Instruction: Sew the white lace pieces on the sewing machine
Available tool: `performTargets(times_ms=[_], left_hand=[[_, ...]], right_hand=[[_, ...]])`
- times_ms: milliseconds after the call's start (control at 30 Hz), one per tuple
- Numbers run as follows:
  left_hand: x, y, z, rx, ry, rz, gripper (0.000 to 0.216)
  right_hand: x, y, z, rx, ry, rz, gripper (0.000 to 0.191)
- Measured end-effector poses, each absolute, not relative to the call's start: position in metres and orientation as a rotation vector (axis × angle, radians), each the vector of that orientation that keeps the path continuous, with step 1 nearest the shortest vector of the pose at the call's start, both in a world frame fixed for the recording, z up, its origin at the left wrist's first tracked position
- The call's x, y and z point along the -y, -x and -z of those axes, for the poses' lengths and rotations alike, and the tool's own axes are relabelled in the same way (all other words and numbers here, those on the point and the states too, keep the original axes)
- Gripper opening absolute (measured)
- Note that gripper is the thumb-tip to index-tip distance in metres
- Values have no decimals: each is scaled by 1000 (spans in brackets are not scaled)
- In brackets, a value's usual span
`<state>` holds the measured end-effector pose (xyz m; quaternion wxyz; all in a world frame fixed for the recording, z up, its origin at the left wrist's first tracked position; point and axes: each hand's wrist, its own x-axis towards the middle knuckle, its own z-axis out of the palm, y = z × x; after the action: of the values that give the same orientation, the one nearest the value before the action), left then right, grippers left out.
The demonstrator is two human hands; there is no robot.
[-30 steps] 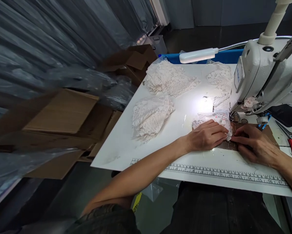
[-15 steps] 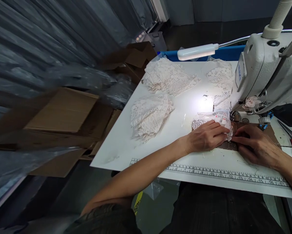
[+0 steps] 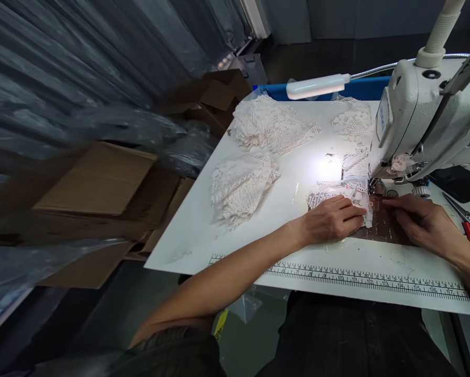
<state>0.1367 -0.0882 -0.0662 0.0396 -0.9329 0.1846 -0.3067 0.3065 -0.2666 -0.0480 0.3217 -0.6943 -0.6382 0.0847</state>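
Two bare hands work at the white industrial sewing machine [image 3: 415, 115]. Left hand [image 3: 331, 220] lies flat and open, pressing the white patterned lace piece [image 3: 337, 189], which sits at 9 o'clock of the needle. Right hand [image 3: 423, 222], at 3 o'clock of the left, rests open-fingered on the brown sheet [image 3: 380, 229], gripping nothing.

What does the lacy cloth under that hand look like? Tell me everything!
The lace piece is small, white and full of holes, with pinkish bits at its right end. It lies flat on the white table, its right end over a brown sheet by the needle of the sewing machine. The left hand presses flat on it; the right hand rests close beside.
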Motion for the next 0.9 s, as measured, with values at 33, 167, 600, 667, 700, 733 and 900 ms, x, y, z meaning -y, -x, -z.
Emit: performTargets(times_ms=[33, 167, 600, 667, 700, 733, 900], left_hand=[[88, -137, 66, -564, 2860, 937, 17], [90, -137, 67, -553, 2852, 969, 16], [70, -142, 61, -413, 3056, 774, 54], [69, -142, 61, -397, 3050, 692, 57], [70, -142, 62, -388, 3040, 668, 58], [71, -142, 62, -376, 3030, 644, 58], [73, -142, 63, -356, 2999, 595, 52]], right_hand=[[267, -307, 48, 1662, 1844, -206, 33], [266, -302, 51, 1838, 1748, -95, 33], [265, -296, 57, 2062, 1709, 134, 32], [266, -295, 57, 2058, 1719, 133, 32], [266, -295, 57, 2055, 1725, 131, 32], [266, -296, 58, 2052, 1732, 128, 32], [266, -296, 58, 2049, 1743, 97, 32]])
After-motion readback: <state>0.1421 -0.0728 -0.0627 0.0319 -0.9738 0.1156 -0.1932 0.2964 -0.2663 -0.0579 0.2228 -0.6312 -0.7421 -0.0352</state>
